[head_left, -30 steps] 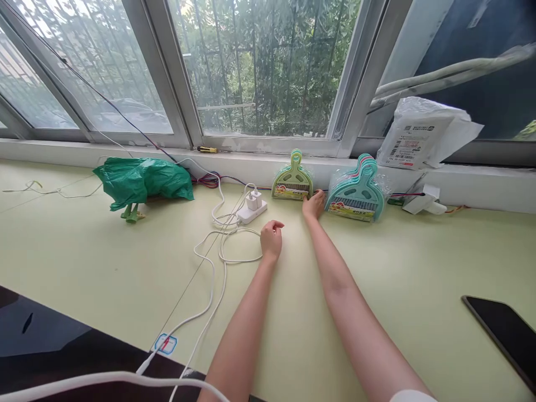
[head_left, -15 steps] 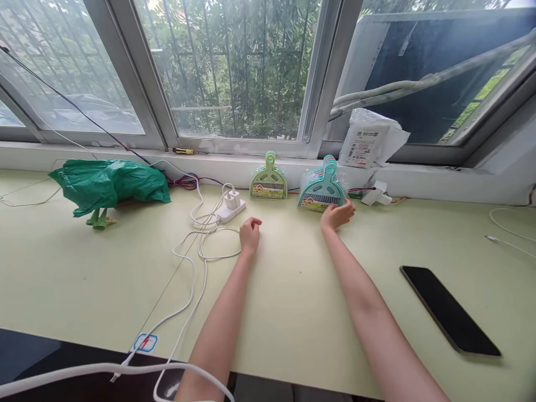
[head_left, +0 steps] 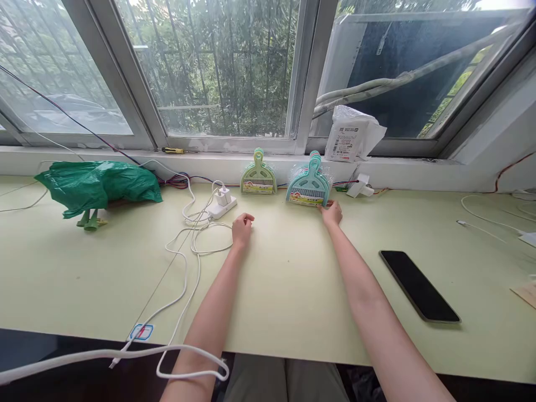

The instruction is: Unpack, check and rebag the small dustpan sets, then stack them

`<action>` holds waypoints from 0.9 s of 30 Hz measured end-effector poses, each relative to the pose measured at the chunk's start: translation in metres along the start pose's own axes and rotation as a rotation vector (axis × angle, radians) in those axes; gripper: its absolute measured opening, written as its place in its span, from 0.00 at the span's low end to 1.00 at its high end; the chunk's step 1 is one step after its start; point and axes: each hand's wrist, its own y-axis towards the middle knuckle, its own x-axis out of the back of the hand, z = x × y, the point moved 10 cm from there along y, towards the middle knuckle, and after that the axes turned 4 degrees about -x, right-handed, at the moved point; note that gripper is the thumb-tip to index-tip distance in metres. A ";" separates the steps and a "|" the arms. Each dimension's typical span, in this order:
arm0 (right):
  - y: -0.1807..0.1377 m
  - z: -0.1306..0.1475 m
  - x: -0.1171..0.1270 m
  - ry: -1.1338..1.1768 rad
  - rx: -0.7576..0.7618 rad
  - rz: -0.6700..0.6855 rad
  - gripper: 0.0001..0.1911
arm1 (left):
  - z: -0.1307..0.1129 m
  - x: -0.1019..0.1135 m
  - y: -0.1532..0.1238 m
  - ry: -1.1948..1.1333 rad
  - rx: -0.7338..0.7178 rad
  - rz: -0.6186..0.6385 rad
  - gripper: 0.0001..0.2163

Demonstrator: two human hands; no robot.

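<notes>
Tabletop [head_left: 288,301] beneath outstretched right arm [head_left: 363,290]

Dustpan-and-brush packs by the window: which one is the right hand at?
The turquoise-fronted dustpan pack, with the right hand at its lower right corner. The yellow-green dustpan pack stands to its left, with no hand at it.

My smooth pale yellow-green bench [head_left: 285,301] has, L to R: a crumpled green plastic bag [head_left: 121,184], looped thin white cables [head_left: 199,271], a white rectangular plastic power strip [head_left: 226,209] w/ white plugs [head_left: 223,195] in, an upright light-green plastic dustpan-and-brush set [head_left: 258,178], an upright teal plastic dustpan-and-brush set [head_left: 310,181], both nr the back, + a flat black rectangular phone [head_left: 419,286] on my R.
</notes>
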 end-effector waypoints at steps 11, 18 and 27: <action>-0.005 0.009 -0.008 -0.002 0.047 0.115 0.15 | -0.004 -0.004 0.001 0.013 -0.030 0.027 0.12; -0.019 0.014 -0.009 0.041 0.121 0.213 0.14 | -0.010 -0.006 -0.001 0.008 -0.063 0.023 0.11; -0.092 0.033 0.014 0.169 0.374 0.513 0.17 | -0.030 -0.054 -0.018 -0.374 -0.032 0.415 0.27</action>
